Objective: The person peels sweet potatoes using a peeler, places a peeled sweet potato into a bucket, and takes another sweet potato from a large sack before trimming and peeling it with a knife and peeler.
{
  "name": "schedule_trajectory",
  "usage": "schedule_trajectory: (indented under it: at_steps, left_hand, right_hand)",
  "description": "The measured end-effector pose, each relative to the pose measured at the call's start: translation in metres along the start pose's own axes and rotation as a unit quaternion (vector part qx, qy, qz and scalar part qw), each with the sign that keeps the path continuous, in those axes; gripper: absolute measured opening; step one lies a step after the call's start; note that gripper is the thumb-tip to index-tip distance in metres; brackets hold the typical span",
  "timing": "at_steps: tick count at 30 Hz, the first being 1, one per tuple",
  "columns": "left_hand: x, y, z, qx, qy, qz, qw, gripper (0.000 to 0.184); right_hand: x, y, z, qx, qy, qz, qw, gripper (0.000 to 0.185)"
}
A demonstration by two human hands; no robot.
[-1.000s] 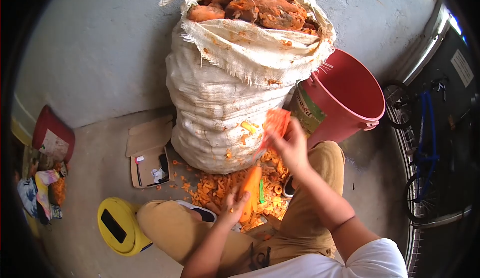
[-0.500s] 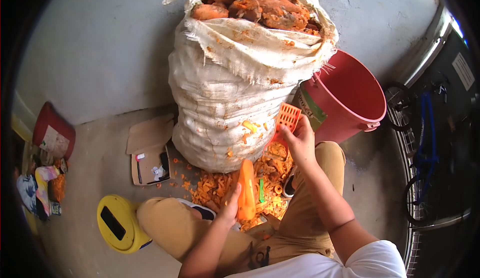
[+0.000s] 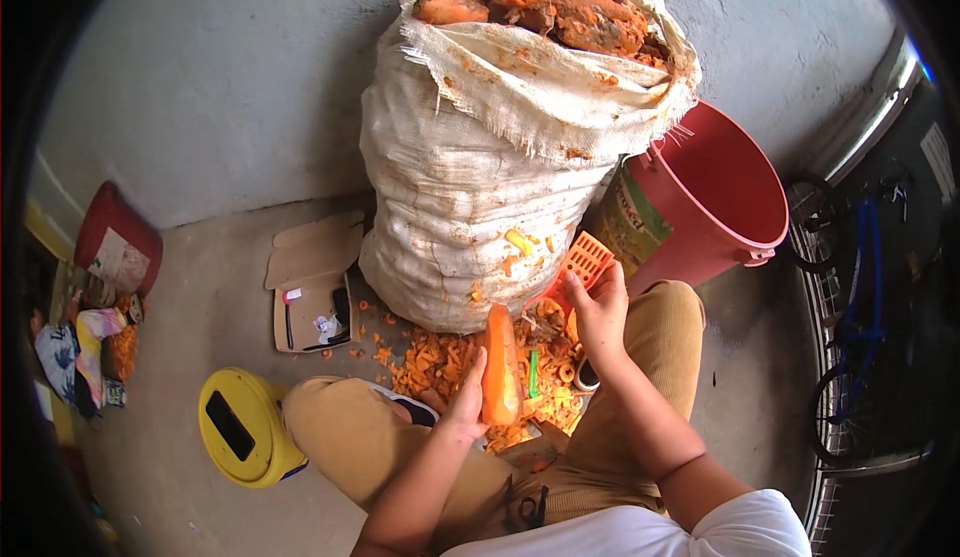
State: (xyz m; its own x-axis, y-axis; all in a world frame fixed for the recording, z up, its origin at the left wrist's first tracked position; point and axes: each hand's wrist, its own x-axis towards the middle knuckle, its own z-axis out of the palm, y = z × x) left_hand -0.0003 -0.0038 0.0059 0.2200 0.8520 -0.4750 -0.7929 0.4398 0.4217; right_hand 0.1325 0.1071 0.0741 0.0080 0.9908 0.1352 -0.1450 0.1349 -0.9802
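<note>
Between my knees, my left hand (image 3: pixel 468 397) is closed around the lower left side of a peeled orange root (image 3: pixel 500 362), which stands nearly upright. My right hand (image 3: pixel 601 317), up and to the right, pinches an orange slotted plastic tool (image 3: pixel 585 260) in front of the sack; tool and root are apart. Below lies a heap of orange peelings and pieces (image 3: pixel 425 362) with a green strip-like object (image 3: pixel 533 372) on it. The big white woven sack (image 3: pixel 480 197) behind is full of reddish-orange roots (image 3: pixel 590 19).
A red bucket (image 3: pixel 700 197) leans behind the sack at right. At left are an open cardboard box (image 3: pixel 310 297), a yellow lidded bucket (image 3: pixel 275 427) with a black phone (image 3: pixel 229 424) on it, and a red container (image 3: pixel 118 242). A blue-framed bicycle (image 3: pixel 866 277) stands far right.
My right hand with the slotted tool has moved away from the root, and the tool is now seen sharply. The root stands more upright in my left hand. The whole view has shifted slightly.
</note>
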Motion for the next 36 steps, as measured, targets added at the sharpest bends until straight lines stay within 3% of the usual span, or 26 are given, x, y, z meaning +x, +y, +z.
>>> schedule_trajectory:
  at_steps: [4, 5, 8, 13, 16, 17, 20, 21, 24, 28, 29, 34, 36]
  left_hand:
    - [0.006, 0.0, -0.002, -0.017, 0.077, 0.031, 0.996, 0.055]
    - [0.012, -0.005, -0.014, -0.042, 0.076, 0.034, 0.996, 0.056]
    - [0.015, -0.001, -0.014, -0.049, 0.091, 0.083, 0.991, 0.056]
    - [0.009, 0.008, -0.006, -0.091, 0.071, 0.071, 0.991, 0.053]
    - [0.013, 0.003, -0.011, -0.045, -0.024, 0.098, 0.994, 0.055]
    - [0.012, 0.002, -0.01, -0.041, -0.025, 0.096, 0.994, 0.055]
    - [0.011, 0.002, -0.003, -0.024, -0.01, 0.092, 0.995, 0.057]
    - [0.013, 0.001, -0.005, -0.015, 0.007, 0.092, 0.996, 0.057]
    - [0.013, 0.001, -0.006, 0.022, 0.046, 0.076, 0.996, 0.056]
    - [0.011, 0.013, 0.003, 0.008, 0.079, 0.056, 0.995, 0.054]
    - [0.013, 0.013, 0.001, 0.008, 0.082, 0.057, 0.995, 0.053]
    - [-0.001, 0.003, 0.002, 0.066, 0.087, 0.086, 0.99, 0.052]
    - [0.001, 0.003, -0.007, 0.06, 0.044, 0.07, 0.995, 0.052]
  right_hand:
    - [-0.018, -0.001, 0.002, 0.006, -0.085, 0.045, 0.995, 0.028]
    - [-0.023, -0.002, 0.002, 0.015, -0.111, 0.105, 0.988, 0.032]
    - [-0.037, 0.017, 0.006, 0.028, -0.169, 0.09, 0.981, 0.037]
    - [-0.042, 0.02, 0.003, -0.022, -0.226, 0.154, 0.962, 0.034]
    - [-0.05, 0.019, 0.012, 0.009, -0.244, 0.127, 0.961, 0.034]
    - [-0.052, 0.019, 0.012, -0.074, -0.259, 0.09, 0.959, 0.034]
    - [-0.057, 0.014, 0.017, -0.116, -0.268, 0.085, 0.953, 0.033]
    - [-0.056, 0.012, 0.015, -0.22, -0.291, 0.072, 0.928, 0.04]
    - [-0.054, 0.016, 0.016, -0.238, -0.274, 0.043, 0.931, 0.042]
    - [-0.047, 0.03, 0.022, -0.092, -0.186, 0.058, 0.976, 0.03]
    - [-0.045, 0.038, 0.022, -0.097, -0.172, -0.021, 0.98, 0.028]
    - [0.012, 0.019, -0.003, -0.106, 0.05, -0.083, 0.99, 0.028]
    - [0.016, 0.009, -0.011, -0.067, 0.021, -0.037, 0.997, 0.029]
